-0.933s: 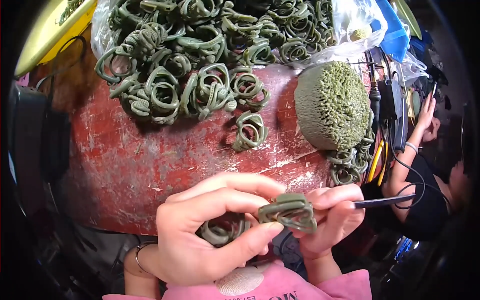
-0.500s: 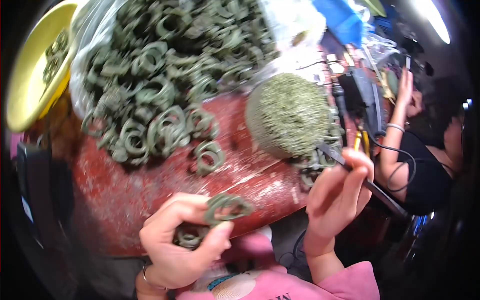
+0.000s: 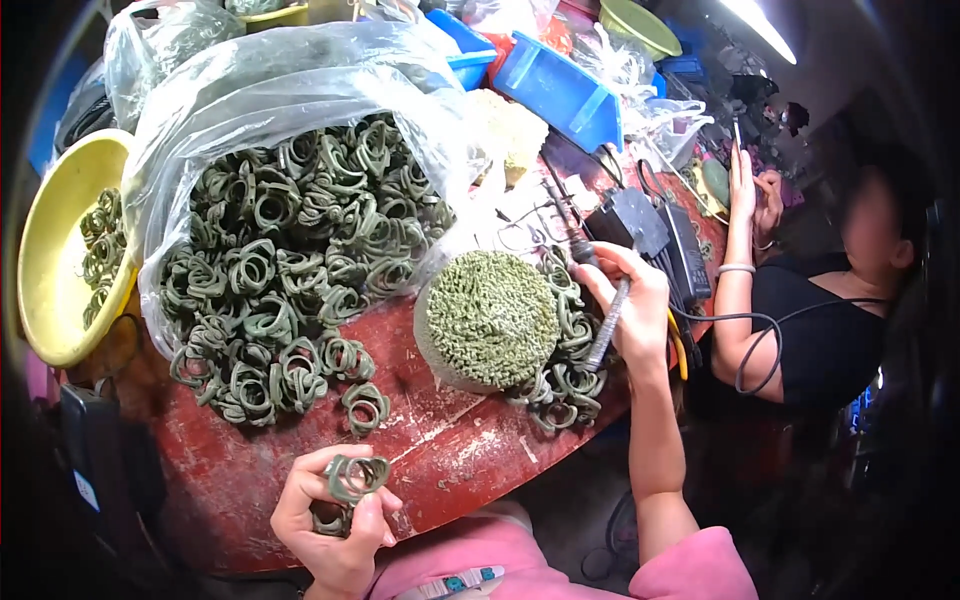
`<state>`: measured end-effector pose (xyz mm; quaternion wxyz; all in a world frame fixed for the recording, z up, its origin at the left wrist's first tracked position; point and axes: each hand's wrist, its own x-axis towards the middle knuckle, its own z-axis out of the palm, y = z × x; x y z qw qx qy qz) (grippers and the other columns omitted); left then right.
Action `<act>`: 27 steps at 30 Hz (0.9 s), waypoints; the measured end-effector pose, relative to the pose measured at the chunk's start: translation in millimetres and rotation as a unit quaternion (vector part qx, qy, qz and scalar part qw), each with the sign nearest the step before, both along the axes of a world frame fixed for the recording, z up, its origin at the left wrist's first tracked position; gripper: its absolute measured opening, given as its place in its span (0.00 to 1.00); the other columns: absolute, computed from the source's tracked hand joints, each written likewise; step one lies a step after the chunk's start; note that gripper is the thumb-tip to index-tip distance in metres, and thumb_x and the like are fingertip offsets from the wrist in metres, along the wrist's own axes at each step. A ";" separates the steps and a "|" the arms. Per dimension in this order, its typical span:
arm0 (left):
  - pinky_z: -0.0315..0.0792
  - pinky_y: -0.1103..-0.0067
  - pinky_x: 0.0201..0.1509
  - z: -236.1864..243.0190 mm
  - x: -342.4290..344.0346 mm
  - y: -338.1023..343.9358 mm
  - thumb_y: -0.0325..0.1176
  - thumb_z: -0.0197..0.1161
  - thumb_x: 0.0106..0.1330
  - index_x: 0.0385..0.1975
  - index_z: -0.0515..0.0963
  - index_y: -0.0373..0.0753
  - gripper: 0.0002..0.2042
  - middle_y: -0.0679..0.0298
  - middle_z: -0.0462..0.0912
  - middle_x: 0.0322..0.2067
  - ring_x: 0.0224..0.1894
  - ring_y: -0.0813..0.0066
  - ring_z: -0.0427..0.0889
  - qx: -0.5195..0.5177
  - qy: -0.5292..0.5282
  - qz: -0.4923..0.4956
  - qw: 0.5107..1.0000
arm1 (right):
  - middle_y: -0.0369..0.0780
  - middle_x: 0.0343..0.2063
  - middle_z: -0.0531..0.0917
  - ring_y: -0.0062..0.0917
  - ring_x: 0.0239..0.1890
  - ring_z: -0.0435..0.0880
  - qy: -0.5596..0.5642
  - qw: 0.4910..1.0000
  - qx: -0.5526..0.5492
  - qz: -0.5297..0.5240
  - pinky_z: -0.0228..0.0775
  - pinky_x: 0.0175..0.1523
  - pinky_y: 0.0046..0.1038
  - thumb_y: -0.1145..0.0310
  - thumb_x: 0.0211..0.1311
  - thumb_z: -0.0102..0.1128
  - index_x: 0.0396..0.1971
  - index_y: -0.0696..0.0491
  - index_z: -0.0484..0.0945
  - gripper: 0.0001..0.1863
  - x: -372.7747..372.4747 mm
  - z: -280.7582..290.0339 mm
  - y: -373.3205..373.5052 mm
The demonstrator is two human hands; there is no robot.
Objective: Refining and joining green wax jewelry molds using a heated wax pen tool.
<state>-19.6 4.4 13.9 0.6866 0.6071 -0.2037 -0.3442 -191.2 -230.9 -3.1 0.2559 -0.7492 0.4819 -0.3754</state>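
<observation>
My left hand is closed near the front edge of the red table. Its thumb and fingers pinch a dark green ring, held up and tilted. Another ring sits lower in the palm. My right hand is closed around a slim handpiece with a dark grip and a grey ribbed sleeve. It is over the right side of the table, just beyond a round green block with a rough, bristly top. Several rings lie along that block's right side.
A clear plastic bag spills a large heap of green rings onto the red table. A yellow basin with rings stands left. Blue bins, a black box and cables lie behind. A co-worker sits right.
The flat dark tool is gone from my right hand, which has moved up and away and now grips the handpiece. My left hand still holds rings, now lower. The whole view has shifted.
</observation>
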 end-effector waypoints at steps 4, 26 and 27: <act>0.62 0.91 0.09 -6.8 0.6 -2.8 0.18 0.49 0.47 0.25 0.60 0.33 0.07 0.49 0.70 0.34 0.17 0.77 0.72 -0.007 0.025 -0.001 1.000 | 0.37 0.23 0.76 0.16 0.25 0.72 -0.003 0.995 -0.091 -0.028 0.66 0.31 0.17 0.76 0.45 0.61 0.35 0.61 0.74 0.14 -3.0 13.1 4.8; 0.64 0.90 0.12 -17.0 -2.3 11.9 0.13 0.57 0.44 0.38 0.62 0.33 0.20 0.54 0.72 0.32 0.17 0.79 0.72 0.024 -0.036 0.026 0.999 | 0.44 0.13 0.69 0.28 0.18 0.70 0.217 0.966 -0.133 0.054 0.65 0.25 0.30 0.76 0.45 0.61 0.19 0.61 0.66 0.11 20.6 32.7 -27.0; 0.64 0.90 0.12 -17.6 -1.6 13.1 0.13 0.57 0.44 0.38 0.62 0.33 0.20 0.54 0.72 0.32 0.17 0.79 0.72 0.040 -0.034 0.035 0.998 | 0.45 0.14 0.71 0.33 0.18 0.71 0.254 0.953 -0.157 0.040 0.63 0.25 0.30 0.69 0.43 0.65 0.18 0.60 0.67 0.14 25.7 37.4 -23.1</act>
